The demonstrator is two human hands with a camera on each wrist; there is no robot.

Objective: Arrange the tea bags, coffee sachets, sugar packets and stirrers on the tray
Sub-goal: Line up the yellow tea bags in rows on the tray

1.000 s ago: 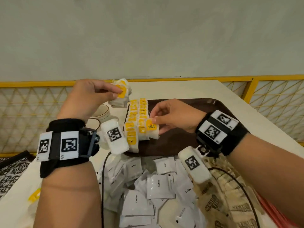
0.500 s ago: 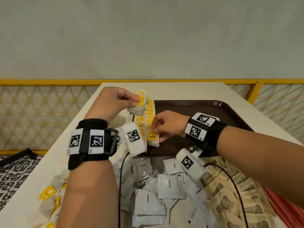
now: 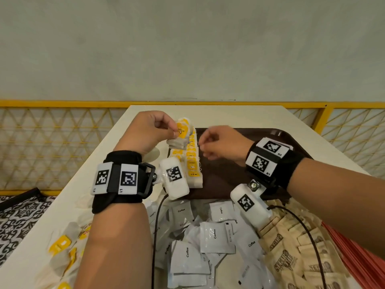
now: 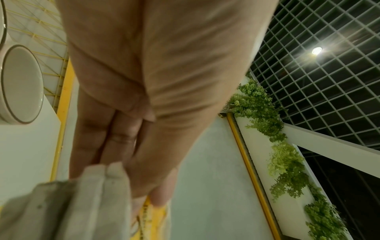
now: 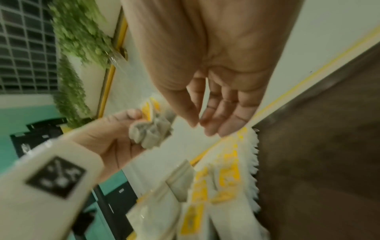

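My left hand (image 3: 174, 130) pinches a small bundle of tea bags (image 3: 180, 135) with yellow tags, held above the far left edge of the brown tray (image 3: 229, 176). A row of tea bags (image 3: 192, 165) lies along the tray's left side. My right hand (image 3: 205, 143) hovers just right of the bundle, over the row, with fingers loosely bent and nothing in them. The right wrist view shows the right hand (image 5: 205, 123) empty, close to the bundle (image 5: 152, 131) and above the row (image 5: 226, 178). In the left wrist view the fingers (image 4: 160, 191) press the bundle (image 4: 82, 203).
White coffee sachets (image 3: 214, 236) lie heaped on the table in front of the tray, with brown sugar packets (image 3: 291, 253) to their right and red stirrers (image 3: 354, 255) beyond. Loose tea bags (image 3: 62, 245) sit at the near left. A white bowl (image 4: 20, 84) stands left of the tray.
My right hand let go of the front tea bag in the row and rose toward the bundle. My left hand carried the bundle rightward, over the tray's left edge.
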